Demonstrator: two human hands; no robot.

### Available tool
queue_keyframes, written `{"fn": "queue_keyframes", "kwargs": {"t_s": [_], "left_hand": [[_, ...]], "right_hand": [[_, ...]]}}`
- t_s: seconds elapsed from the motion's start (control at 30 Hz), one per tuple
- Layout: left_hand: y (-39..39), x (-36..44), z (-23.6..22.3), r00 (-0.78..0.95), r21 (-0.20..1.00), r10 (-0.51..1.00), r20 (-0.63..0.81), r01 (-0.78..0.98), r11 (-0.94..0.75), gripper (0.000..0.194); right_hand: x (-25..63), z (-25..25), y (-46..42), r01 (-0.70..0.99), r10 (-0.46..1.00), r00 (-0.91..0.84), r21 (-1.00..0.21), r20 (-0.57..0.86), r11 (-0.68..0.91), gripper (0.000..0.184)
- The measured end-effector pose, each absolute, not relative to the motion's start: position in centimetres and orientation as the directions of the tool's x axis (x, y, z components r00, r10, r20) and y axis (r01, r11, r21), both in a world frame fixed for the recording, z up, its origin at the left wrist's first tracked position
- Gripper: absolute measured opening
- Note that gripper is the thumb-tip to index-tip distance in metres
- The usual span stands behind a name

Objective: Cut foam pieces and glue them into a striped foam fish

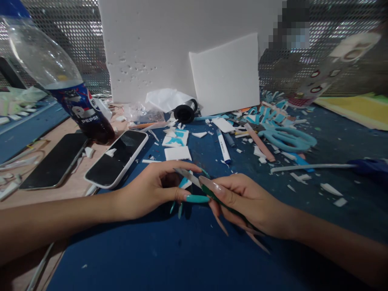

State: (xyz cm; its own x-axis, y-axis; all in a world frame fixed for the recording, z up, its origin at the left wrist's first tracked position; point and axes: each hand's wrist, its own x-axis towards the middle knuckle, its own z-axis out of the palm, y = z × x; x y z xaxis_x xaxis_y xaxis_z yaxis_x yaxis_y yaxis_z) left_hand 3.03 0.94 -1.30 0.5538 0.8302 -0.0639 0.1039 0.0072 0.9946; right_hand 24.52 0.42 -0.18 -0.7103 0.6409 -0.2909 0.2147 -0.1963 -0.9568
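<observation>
My left hand (157, 184), with long teal nails, pinches a small white-and-blue foam piece (186, 182) between thumb and fingers. Its far part is hidden behind the fingers. In my right hand (251, 198) is a knife (194, 178) with a green handle, gripped between thumb and fingers. Its pale blade points left, close beside the foam piece; whether it touches the foam I cannot tell. Both hands are just above the blue table surface (145, 254). Beyond them lie a white foam square (178, 153) and another square with blue markings (176, 138).
On the left stand a Pepsi bottle (81, 105) and two phones, one dark (56, 161), one white-edged (118, 159). Light blue scissors (291, 138), a marker (223, 146), a black spool (185, 111) and foam scraps lie behind. White foam boards (227, 76) lean at the back.
</observation>
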Motion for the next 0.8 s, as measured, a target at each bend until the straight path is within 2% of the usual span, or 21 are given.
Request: {"fn": "queue_keyframes", "kwargs": {"t_s": [0.4, 0.6, 0.8], "left_hand": [[0.89, 3.1, -1.23, 0.566, 0.987, 0.818, -0.1, 0.161, 0.009, 0.04], [0.98, 3.2, -1.14, 0.564, 0.993, 0.82, -0.093, -0.008, 0.118, 0.029], [0.94, 3.19, -0.96, 0.561, 0.993, 0.826, -0.063, -0.048, 0.109, 0.025]], "right_hand": [[24.33, 0.01, 0.57, 0.22, 0.613, -0.731, -0.954, -0.3, -0.204, 0.048], [24.56, -0.01, 0.74, 0.212, 0.585, -0.752, -0.952, -0.304, -0.222, 0.049], [24.69, 0.01, 0.83, 0.219, 0.585, -0.751, -0.952, -0.306, -0.215, 0.049]]}}
